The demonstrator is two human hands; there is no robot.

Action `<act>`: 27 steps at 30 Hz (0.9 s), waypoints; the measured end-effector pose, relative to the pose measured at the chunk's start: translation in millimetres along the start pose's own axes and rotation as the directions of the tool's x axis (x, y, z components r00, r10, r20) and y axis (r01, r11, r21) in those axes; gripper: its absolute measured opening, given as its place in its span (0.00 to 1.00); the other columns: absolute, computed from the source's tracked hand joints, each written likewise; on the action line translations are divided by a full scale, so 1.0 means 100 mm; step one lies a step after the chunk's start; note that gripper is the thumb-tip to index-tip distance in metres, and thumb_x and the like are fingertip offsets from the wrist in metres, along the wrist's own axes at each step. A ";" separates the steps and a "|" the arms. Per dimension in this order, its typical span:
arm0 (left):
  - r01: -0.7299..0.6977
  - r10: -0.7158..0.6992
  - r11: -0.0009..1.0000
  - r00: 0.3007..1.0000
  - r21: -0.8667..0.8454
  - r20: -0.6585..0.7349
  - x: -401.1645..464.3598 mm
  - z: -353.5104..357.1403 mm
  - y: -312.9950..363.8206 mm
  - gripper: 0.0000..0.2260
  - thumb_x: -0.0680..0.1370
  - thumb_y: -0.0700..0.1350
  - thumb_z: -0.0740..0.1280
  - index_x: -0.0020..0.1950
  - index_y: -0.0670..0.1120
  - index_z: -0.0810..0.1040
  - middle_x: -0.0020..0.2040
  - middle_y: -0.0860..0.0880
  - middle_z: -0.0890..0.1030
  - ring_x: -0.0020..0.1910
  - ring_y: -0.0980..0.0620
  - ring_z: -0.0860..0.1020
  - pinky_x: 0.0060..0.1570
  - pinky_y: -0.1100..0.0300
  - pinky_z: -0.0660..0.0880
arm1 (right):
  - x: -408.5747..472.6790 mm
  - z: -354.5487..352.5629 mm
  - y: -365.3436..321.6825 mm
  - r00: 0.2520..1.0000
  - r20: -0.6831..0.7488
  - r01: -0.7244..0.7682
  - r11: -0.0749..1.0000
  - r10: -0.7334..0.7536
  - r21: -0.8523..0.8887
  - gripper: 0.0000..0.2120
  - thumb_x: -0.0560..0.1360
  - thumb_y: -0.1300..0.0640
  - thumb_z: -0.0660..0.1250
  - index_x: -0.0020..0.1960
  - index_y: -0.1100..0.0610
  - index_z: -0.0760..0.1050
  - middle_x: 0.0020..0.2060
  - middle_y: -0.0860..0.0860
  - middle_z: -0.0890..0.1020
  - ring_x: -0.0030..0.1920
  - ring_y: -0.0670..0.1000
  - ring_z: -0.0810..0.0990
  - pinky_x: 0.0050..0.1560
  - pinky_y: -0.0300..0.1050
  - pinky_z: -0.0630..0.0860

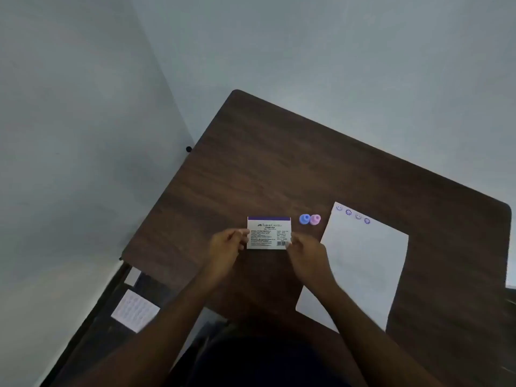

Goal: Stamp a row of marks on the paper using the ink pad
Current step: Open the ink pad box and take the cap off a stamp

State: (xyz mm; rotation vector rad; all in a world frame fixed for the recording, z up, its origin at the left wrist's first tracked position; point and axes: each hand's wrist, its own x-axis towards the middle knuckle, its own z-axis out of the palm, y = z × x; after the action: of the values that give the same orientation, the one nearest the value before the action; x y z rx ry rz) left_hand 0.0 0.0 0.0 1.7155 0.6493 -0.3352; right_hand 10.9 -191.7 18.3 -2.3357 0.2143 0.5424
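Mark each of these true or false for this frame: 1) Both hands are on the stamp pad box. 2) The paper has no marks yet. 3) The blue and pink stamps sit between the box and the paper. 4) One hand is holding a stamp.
1) True. The left hand and right hand hold the stamp pad box at its two side edges.
2) False. The paper already shows four marks along its far edge.
3) True. The blue stamp and pink stamp stand side by side on the table there.
4) False. Both stamps stand untouched; the hands hold only the box.
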 end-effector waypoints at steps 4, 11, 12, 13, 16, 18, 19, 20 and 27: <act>-0.004 0.004 0.997 1.000 0.076 0.001 0.01 -0.01 -0.08 0.11 0.80 0.44 0.60 0.54 0.52 0.81 0.51 0.52 0.83 0.46 0.58 0.79 0.47 0.61 0.75 | 0.07 0.01 0.03 0.997 0.072 -0.037 0.999 0.037 0.002 0.12 0.78 0.56 0.62 0.60 0.56 0.75 0.60 0.53 0.80 0.57 0.52 0.79 0.49 0.33 0.69; -0.006 0.007 0.980 1.000 0.197 -0.005 0.00 0.05 -0.14 0.15 0.80 0.41 0.61 0.66 0.41 0.76 0.64 0.45 0.78 0.62 0.52 0.75 0.63 0.61 0.69 | 0.20 -0.02 0.13 0.980 0.081 -0.190 0.976 0.182 0.109 0.09 0.77 0.59 0.60 0.55 0.58 0.76 0.54 0.55 0.80 0.50 0.53 0.79 0.52 0.50 0.80; 0.003 -0.002 0.979 1.000 0.206 -0.004 -0.02 0.06 -0.15 0.15 0.80 0.41 0.61 0.66 0.41 0.76 0.65 0.45 0.78 0.61 0.53 0.75 0.61 0.63 0.69 | 0.19 -0.01 0.14 0.974 0.101 -0.215 0.970 0.203 0.118 0.11 0.77 0.60 0.60 0.56 0.59 0.75 0.55 0.55 0.80 0.51 0.53 0.79 0.53 0.53 0.80; 0.013 -0.012 0.977 1.000 0.214 -0.002 -0.03 0.07 -0.17 0.15 0.80 0.41 0.61 0.66 0.41 0.75 0.65 0.45 0.78 0.60 0.54 0.75 0.59 0.64 0.69 | 0.19 -0.01 0.15 0.968 0.117 -0.234 0.964 0.220 0.123 0.11 0.77 0.61 0.60 0.57 0.59 0.75 0.55 0.55 0.80 0.51 0.54 0.79 0.53 0.54 0.80; -0.012 0.015 0.959 1.000 0.282 -0.010 -0.06 0.09 -0.22 0.15 0.80 0.41 0.61 0.65 0.43 0.77 0.62 0.46 0.78 0.54 0.59 0.73 0.54 0.67 0.67 | 0.18 0.03 0.16 0.965 0.151 -0.236 0.964 0.216 0.127 0.12 0.75 0.62 0.60 0.56 0.60 0.77 0.54 0.55 0.81 0.49 0.53 0.79 0.51 0.53 0.80; -0.057 0.059 0.951 0.998 0.305 0.003 -0.08 0.11 -0.24 0.14 0.80 0.41 0.61 0.64 0.43 0.77 0.60 0.46 0.78 0.52 0.59 0.74 0.52 0.67 0.68 | 0.18 0.05 0.16 0.964 0.160 -0.233 0.962 0.210 0.140 0.11 0.75 0.62 0.61 0.54 0.59 0.78 0.54 0.54 0.81 0.48 0.52 0.80 0.48 0.49 0.81; -0.075 0.074 0.947 0.997 0.311 0.016 -0.09 0.12 -0.24 0.14 0.79 0.41 0.61 0.64 0.44 0.78 0.59 0.46 0.78 0.52 0.58 0.75 0.53 0.66 0.69 | 0.18 0.05 0.16 0.965 0.158 -0.234 0.962 0.211 0.140 0.10 0.75 0.61 0.61 0.53 0.58 0.78 0.53 0.53 0.82 0.47 0.51 0.80 0.47 0.47 0.81; -0.089 0.085 0.944 0.996 0.317 0.027 -0.10 0.12 -0.24 0.14 0.79 0.41 0.61 0.64 0.44 0.78 0.58 0.47 0.78 0.52 0.57 0.75 0.54 0.65 0.70 | 0.19 0.06 0.17 0.966 0.149 -0.230 0.964 0.210 0.132 0.10 0.75 0.61 0.62 0.53 0.58 0.79 0.53 0.53 0.82 0.46 0.50 0.80 0.45 0.44 0.80; -0.115 0.126 0.937 0.992 0.330 -0.012 -0.12 0.11 -0.18 0.15 0.78 0.42 0.63 0.64 0.45 0.78 0.57 0.47 0.78 0.53 0.53 0.77 0.59 0.55 0.75 | 0.20 0.06 0.16 0.997 0.025 -0.071 0.997 0.071 -0.003 0.08 0.75 0.60 0.64 0.51 0.58 0.80 0.51 0.53 0.83 0.34 0.38 0.73 0.28 0.24 0.70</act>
State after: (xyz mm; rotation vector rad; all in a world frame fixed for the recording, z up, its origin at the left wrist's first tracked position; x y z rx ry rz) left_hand -19.4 -10.7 -10.6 2.0747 0.5285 -0.3434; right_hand 22.4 -198.8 -4.3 -2.3297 0.2861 0.6066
